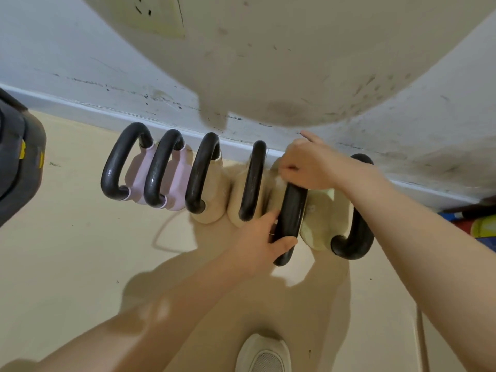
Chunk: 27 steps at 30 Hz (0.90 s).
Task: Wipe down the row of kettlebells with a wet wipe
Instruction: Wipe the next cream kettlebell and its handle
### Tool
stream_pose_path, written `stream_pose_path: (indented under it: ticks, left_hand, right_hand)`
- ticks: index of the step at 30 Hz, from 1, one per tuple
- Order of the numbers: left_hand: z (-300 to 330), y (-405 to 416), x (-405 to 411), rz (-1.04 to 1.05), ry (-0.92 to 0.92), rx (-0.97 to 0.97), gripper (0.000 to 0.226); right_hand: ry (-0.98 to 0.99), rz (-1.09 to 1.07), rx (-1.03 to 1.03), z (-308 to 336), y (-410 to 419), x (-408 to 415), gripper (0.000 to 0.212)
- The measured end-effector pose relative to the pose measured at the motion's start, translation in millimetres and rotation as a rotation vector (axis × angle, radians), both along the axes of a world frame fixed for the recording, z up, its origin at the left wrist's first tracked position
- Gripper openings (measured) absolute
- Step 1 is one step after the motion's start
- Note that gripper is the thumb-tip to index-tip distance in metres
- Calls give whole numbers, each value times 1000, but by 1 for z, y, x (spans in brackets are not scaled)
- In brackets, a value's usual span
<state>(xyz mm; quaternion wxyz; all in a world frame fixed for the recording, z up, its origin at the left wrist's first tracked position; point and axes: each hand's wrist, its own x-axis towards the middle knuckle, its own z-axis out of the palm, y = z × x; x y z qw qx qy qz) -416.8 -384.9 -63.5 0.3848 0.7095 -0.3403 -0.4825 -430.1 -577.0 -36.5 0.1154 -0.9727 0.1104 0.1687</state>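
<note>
— Where do the kettlebells (pixel 204 181) stand?

— In a row on the floor (pixel 80 264), along the wall (pixel 402 135) at its baseboard. You have six there: two pink ones on the left, four beige ones to the right, all with black handles.

— And the wipe (pixel 280 181)?

— Only a pale scrap of it shows, under your right hand (pixel 311 167), at the far end of the fifth handle (pixel 291 213). That hand is closed over it, index finger sticking out toward the wall.

— My left hand (pixel 261 244)?

— Clamped on the near end of the same handle, thumb across the front, fingers behind.

— What else is around?

— Your shoe (pixel 264 355) at the bottom edge, a dark machine (pixel 18 167) at the left edge, colourful items (pixel 480 224) at the right by the wall.
</note>
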Motion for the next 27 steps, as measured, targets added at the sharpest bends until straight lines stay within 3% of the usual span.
stream_pose_path:
  ticks: [4, 7, 10, 13, 15, 17, 19, 21, 25, 27]
  left_hand:
    - [2, -4, 1, 2, -33, 1, 33]
    - [4, -10, 4, 14, -57, 18, 29]
    - [7, -16, 7, 20, -27, 24, 27]
    - [8, -22, 11, 3, -10, 36, 25]
    - [8, -25, 10, -1, -16, 39, 26]
    - [8, -28, 7, -8, -40, 31, 23]
    - [6, -29, 7, -6, -78, 31, 8]
    - [7, -31, 9, -2, -104, 35, 8]
    - [10, -36, 11, -12, -60, 37, 23]
    - [10, -36, 11, -11, -50, 37, 25]
  right_hand:
    - [-376, -761, 605, -8, 2, -12, 35]
    - [-503, -1222, 968, -17, 36, -18, 34]
    - [-539, -1156, 889, -21, 61, -21, 44]
    - [-570, -1117, 772, -18, 55, -17, 16]
    - [-517, -1232, 845, -13, 45, -13, 13]
    - [-549, -1233, 873, -11, 46, -14, 21]
    - [-622, -1054, 744, -12, 58, -18, 32]
    - [-643, -998, 684, -16, 62, -23, 35]
    - [-593, -1050, 820, -21, 47, -21, 10]
    - [-606, -1052, 896, -21, 51, -25, 14]
